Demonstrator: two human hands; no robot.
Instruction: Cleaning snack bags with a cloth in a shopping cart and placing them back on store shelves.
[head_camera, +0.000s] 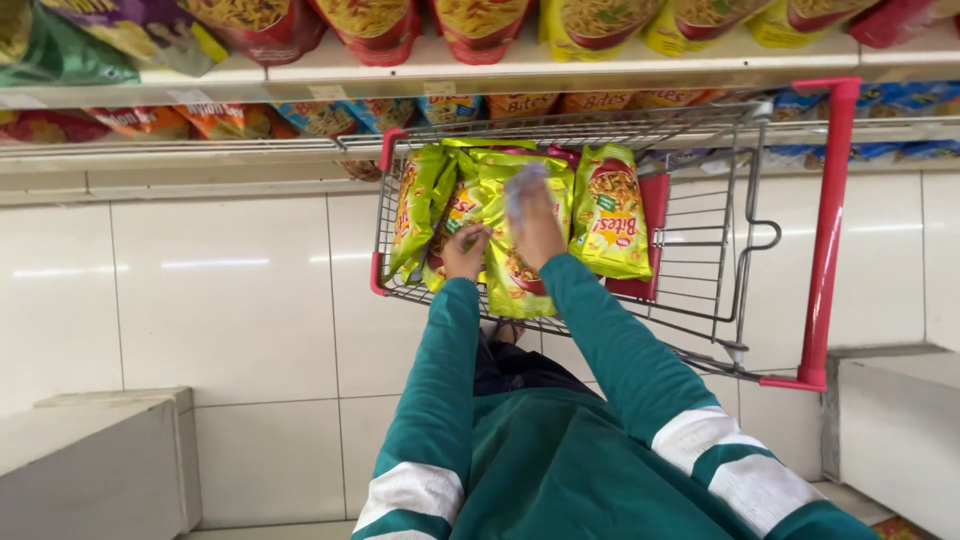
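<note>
Several yellow-green snack packets (610, 215) lie in a wire shopping cart (740, 260) with red trim. My left hand (465, 252) grips the edge of one packet (452, 222) at the cart's near left. My right hand (532, 222) rests flat on another packet (505, 270) in the middle, fingers blurred. Both arms wear teal sleeves with white bands.
Store shelves (300, 75) run across the top, stocked with red, yellow and orange snack bags. The cart's red handle (825, 230) stands at the right. Grey blocks sit at the lower left (95, 460) and lower right (895, 430) on the white tiled floor.
</note>
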